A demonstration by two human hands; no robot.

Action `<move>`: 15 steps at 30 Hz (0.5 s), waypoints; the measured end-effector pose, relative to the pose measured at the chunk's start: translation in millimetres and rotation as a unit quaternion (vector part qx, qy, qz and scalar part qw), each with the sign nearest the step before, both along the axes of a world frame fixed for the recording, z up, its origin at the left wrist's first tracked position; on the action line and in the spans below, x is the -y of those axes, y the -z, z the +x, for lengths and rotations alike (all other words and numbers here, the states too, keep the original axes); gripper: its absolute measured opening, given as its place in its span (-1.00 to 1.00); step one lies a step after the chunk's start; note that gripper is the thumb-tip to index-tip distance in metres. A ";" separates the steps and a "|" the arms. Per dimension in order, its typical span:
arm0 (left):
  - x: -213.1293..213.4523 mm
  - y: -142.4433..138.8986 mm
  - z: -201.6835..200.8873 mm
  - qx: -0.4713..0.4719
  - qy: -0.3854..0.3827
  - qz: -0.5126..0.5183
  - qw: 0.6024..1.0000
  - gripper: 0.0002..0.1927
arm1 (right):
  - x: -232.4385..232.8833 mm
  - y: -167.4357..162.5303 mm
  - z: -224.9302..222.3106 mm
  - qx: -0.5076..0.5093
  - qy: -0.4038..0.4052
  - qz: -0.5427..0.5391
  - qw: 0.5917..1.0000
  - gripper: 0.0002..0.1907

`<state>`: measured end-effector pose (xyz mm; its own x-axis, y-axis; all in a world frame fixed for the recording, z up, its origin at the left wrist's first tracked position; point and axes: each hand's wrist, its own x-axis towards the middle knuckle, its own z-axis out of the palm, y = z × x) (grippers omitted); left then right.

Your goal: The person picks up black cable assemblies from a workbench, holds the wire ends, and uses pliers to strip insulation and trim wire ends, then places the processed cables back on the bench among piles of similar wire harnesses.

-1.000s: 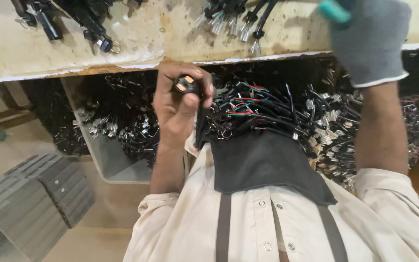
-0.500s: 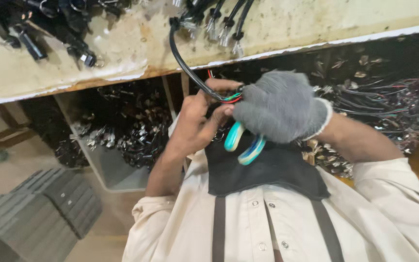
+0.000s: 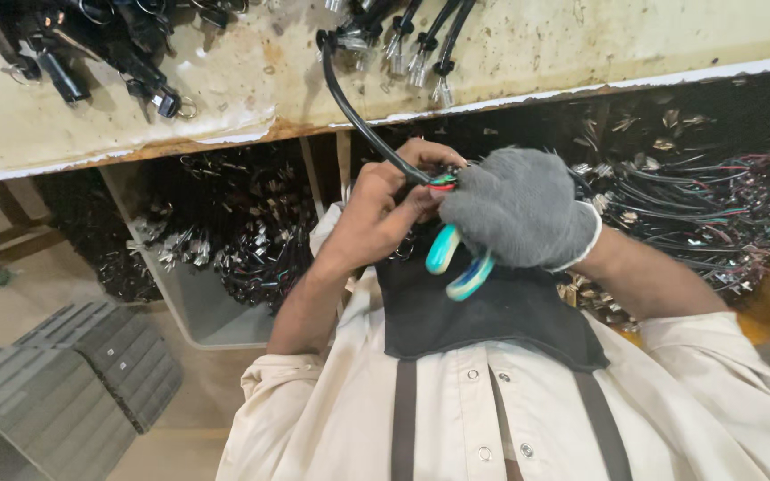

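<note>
Looking down through the head camera, you are pinching the black cable [image 3: 363, 120] in your bare left hand [image 3: 380, 209], fingers closed just short of its coloured wire ends [image 3: 443, 184]. Your gloved right hand [image 3: 519, 218] is wrapping shut around a cutter with turquoise handles [image 3: 456, 263], right beside those wire ends. From there the cable is arching up onto the tabletop [image 3: 536, 53], where its far end is lying among other connectors. It is probably behaving light, limp and springy, so you are likely best gripping the sheath close to the wire ends, not the thin, fragile strands.
</note>
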<state>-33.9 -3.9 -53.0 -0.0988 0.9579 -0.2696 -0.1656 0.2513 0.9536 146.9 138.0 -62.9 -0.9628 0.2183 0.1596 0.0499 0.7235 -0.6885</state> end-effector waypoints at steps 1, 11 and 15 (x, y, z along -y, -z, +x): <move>0.3 0.7 1.3 0.006 -0.002 0.002 1.000 -0.76 | 2.3 -0.7 -1.9 -0.027 0.011 -0.034 0.999 -0.71; 9.6 3.8 1.3 -0.095 -0.026 0.175 0.980 -0.78 | 32.9 19.8 31.4 -0.241 0.192 -0.633 0.711 -0.90; 7.9 7.3 3.6 -0.118 0.000 0.183 0.976 -0.70 | 39.6 22.2 15.6 -0.306 0.167 -0.688 0.636 -0.89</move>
<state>-30.2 -11.8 -60.2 -0.1178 0.9857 0.1208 0.0693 -0.1132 0.9912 162.5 98.4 -85.1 -0.6757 0.7326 -0.0814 -0.5392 -0.5665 -0.6231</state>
